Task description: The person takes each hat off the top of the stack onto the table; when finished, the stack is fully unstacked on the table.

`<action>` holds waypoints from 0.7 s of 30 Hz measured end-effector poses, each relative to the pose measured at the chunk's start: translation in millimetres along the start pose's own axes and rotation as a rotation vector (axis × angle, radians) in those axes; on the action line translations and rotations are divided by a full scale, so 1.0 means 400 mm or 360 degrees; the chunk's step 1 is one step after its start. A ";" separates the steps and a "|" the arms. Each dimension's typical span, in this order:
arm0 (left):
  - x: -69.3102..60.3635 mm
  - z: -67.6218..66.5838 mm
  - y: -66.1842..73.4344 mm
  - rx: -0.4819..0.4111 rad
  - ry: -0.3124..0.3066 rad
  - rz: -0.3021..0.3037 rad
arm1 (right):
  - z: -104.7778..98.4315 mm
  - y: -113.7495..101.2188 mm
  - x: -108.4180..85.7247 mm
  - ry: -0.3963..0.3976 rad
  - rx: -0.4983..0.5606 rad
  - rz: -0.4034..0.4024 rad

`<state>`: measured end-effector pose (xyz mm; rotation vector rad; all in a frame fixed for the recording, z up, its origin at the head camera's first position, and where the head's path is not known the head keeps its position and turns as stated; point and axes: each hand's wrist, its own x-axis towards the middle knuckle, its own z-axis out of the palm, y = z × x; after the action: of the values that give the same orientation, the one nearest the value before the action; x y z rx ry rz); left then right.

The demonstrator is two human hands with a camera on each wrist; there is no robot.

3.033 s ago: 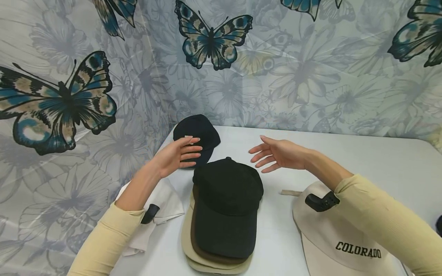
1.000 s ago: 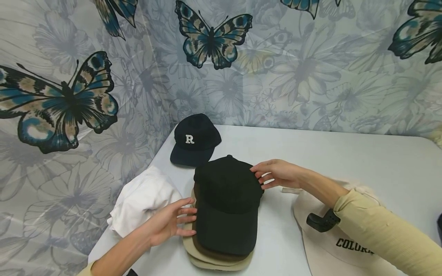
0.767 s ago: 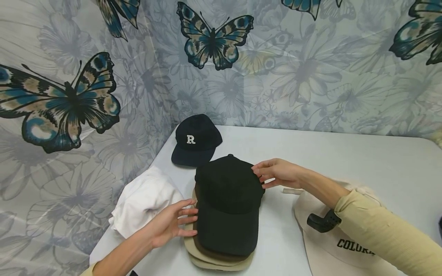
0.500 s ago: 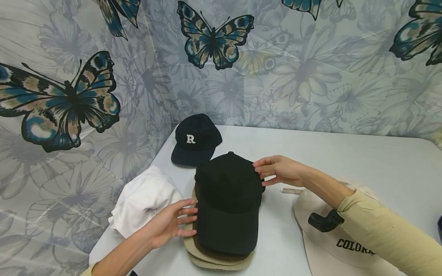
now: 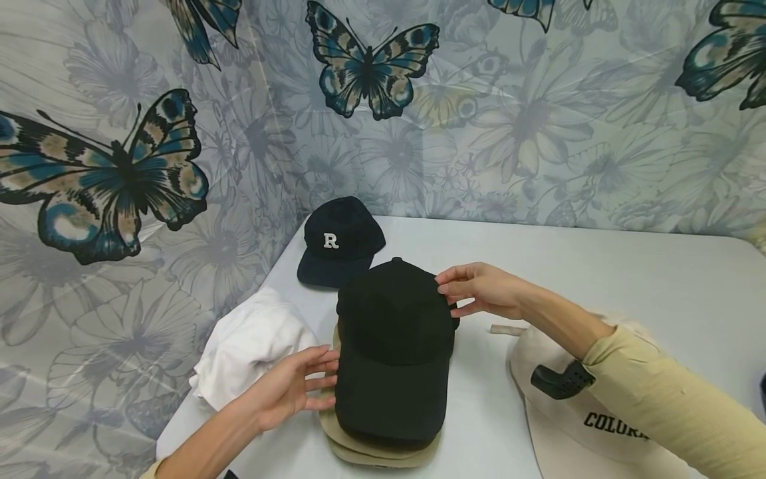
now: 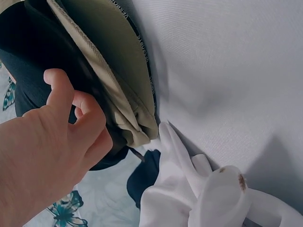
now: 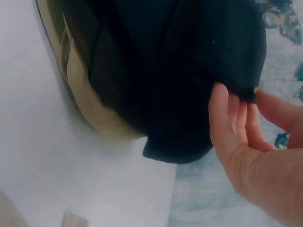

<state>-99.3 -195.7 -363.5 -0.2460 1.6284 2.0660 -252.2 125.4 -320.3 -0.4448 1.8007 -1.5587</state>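
Observation:
A black baseball cap (image 5: 395,346) tops a stack in the middle of the table, its brim toward me. Beneath its brim show tan caps (image 5: 383,456). At the left side of the brim, my left hand (image 5: 290,392) has its fingertips on the edge; the left wrist view shows those fingers bent against the dark cap (image 6: 28,56). High on the right side, my right hand (image 5: 487,291) pinches the crown's edge between thumb and fingers, plainly seen in the right wrist view (image 7: 255,156). The contact under the left fingertips is partly hidden.
Behind the stack sits a navy cap (image 5: 341,243) with a white letter R. A crumpled white cloth item (image 5: 254,339) lies left. On the right, under my forearm, is a cream cap (image 5: 550,426) lettered in black. Butterfly-print fabric (image 5: 538,133) hangs behind the white table (image 5: 658,286).
Both hands came down to the stack from the air. In the last half second the black cap has shifted slightly up and left with the hands, covering the brown cap's edge.

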 end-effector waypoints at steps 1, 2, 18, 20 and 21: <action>-0.001 -0.001 0.000 -0.0003 -0.0013 0.0004 | 0.000 -0.001 -0.001 0.0004 -0.0001 -0.0002; -0.001 -0.001 0.000 -0.0006 -0.0025 0.0008 | 0.001 -0.003 -0.002 0.0011 -0.0005 -0.0006; -0.020 -0.002 0.019 -0.0025 -0.0117 0.0051 | -0.004 -0.027 -0.012 0.0019 -0.0043 -0.0097; -0.022 0.000 0.023 -0.0022 -0.0121 0.0054 | -0.004 -0.032 -0.015 0.0012 -0.0051 -0.0117; -0.022 0.000 0.024 -0.0022 -0.0121 0.0056 | -0.003 -0.035 -0.016 0.0012 -0.0054 -0.0122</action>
<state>-96.3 -199.5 -351.2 -0.1425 1.5844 2.0869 -251.2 127.5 -305.1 -0.5303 1.8376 -1.5858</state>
